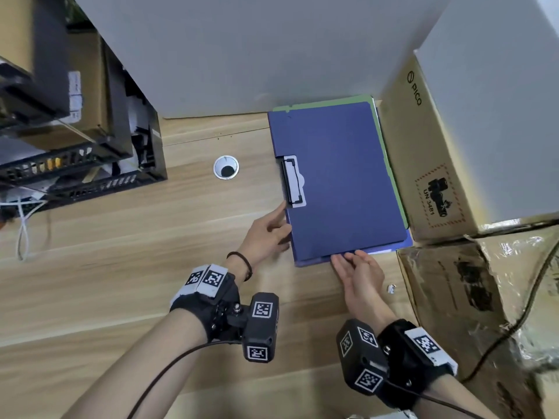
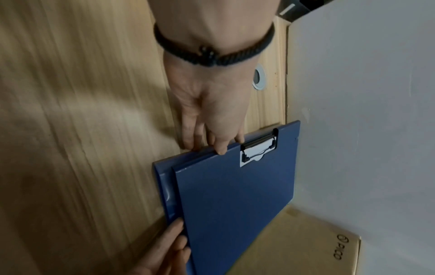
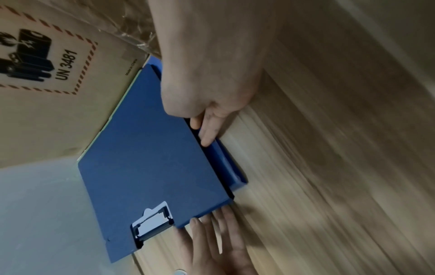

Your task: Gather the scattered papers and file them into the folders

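Matt blue plastic folder [image 1: 338, 176], shiny metal clip [image 1: 292, 180], wood-grain desk [image 1: 121, 267], brown cardboard box [image 1: 429, 164].

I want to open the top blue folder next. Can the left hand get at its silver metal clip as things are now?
Probably yes. The left hand touches the blue folder edge right beside the silver metal clip, and nothing covers the clip.

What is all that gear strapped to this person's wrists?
Both forearms are bare, with no sleeves. Each wrist carries a black strap holding a boxy black camera unit, and white tags printed with black square codes. A thin black cable runs back from each unit. The left wrist also wears a dark braided bracelet.
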